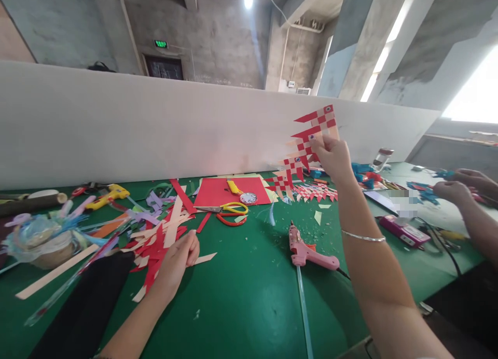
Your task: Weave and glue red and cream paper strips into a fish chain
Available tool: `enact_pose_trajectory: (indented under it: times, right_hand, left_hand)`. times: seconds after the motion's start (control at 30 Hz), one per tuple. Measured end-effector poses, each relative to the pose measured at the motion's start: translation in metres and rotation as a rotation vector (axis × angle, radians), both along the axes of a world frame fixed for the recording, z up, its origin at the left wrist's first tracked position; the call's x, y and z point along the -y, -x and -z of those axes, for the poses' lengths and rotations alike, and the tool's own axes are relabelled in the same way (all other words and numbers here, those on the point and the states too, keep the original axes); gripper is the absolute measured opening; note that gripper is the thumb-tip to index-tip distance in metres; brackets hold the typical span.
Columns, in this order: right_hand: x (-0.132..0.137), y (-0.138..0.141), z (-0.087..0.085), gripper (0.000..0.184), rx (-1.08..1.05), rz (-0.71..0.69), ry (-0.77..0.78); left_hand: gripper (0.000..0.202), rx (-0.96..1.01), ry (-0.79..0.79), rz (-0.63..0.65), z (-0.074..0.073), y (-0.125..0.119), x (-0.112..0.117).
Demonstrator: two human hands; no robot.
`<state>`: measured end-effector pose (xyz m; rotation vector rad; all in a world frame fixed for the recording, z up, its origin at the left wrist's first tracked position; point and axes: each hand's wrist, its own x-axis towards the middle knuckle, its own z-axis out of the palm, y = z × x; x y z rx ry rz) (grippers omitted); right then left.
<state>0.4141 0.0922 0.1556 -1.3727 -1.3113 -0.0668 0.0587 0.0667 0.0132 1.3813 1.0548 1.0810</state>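
Note:
Raised before the white panel, my right hand [331,155] pinches a hanging chain of red and cream woven paper fish [324,124] with stuck-on eyes. The chain's lower end trails down to the table. My left hand [179,261] is closed, low over a pile of red and cream paper strips [155,255]. One cream strip [205,259] sticks out beside its fingers; whether they grip it I cannot tell. A pink glue gun [307,251] with a clear glue stick lies between my arms. Yellow and red scissors [231,211] rest behind.
A red paper sheet [206,190] carries a yellow cutter [233,187] and a round dish of eyes [248,198]. A yellow glue gun [111,195] and craft scraps lie left. On the right, another person's hands [453,190] hold blue pieces near a magenta box [404,231].

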Motion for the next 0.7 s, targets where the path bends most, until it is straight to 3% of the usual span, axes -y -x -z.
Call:
enact_pose_trajectory:
  times: [0.2,0.4,0.53,0.7]
  right_hand:
    - [-0.009,-0.014,-0.012,0.026,0.048,0.001,-0.028]
    - [-0.039,-0.044,-0.007,0.023,-0.280,-0.065,-0.006]
    - [-0.062,-0.078,0.020,0.020,-0.431,-0.015,0.118]
    - [-0.083,-0.113,0.079,0.022,-0.486,0.117,0.323]
  left_hand:
    - [0.042,-0.158,0.040,0.059,0.006,-0.008,0.001]
    - [0.036,-0.327,0.058,0.239,0.015,-0.013,0.005]
    - [0.037,-0.393,0.062,0.321,0.018,-0.015,0.007]
    - [0.041,-0.464,0.110,0.367,0.018,-0.019,0.005]
